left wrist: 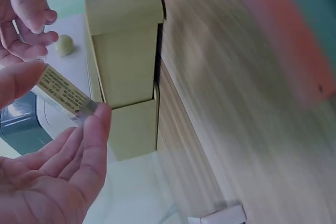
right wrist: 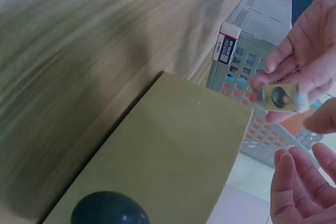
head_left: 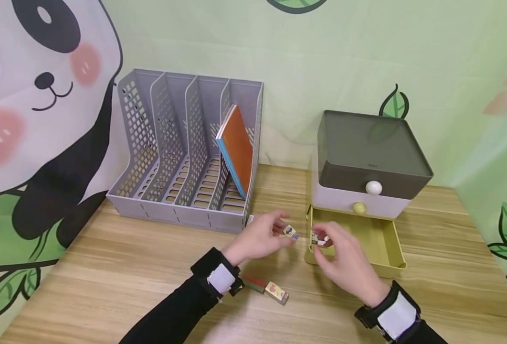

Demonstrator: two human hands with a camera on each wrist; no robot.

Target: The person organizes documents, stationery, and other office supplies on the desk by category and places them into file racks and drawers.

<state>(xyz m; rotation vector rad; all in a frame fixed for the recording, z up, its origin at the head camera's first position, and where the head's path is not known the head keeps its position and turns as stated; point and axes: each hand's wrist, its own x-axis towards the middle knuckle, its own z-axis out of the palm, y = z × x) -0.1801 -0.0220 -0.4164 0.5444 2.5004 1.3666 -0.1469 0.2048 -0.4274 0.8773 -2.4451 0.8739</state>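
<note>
Between thumb and fingertips, my left hand (head_left: 259,236) pinches a small eraser (left wrist: 63,92) in a printed paper sleeve, left of the pulled-out yellow drawer (head_left: 380,239). At the drawer's left side is my right hand (head_left: 348,260), thumb and fingers apart. No object shows between these fingers (right wrist: 289,182) in the right wrist view. Small printed pieces (head_left: 320,238) appear behind the right fingers in the head view, partly hidden by them. Near my left wrist lie a cream-sleeved eraser (head_left: 276,292) and a red and green block (head_left: 255,283).
Above the yellow drawer sit a white drawer (head_left: 339,198) and a dark grey top drawer (head_left: 374,143). A grey file rack (head_left: 180,210) at the back left holds orange and blue books (head_left: 240,148). A white eraser (right wrist: 226,43) stands by the rack.
</note>
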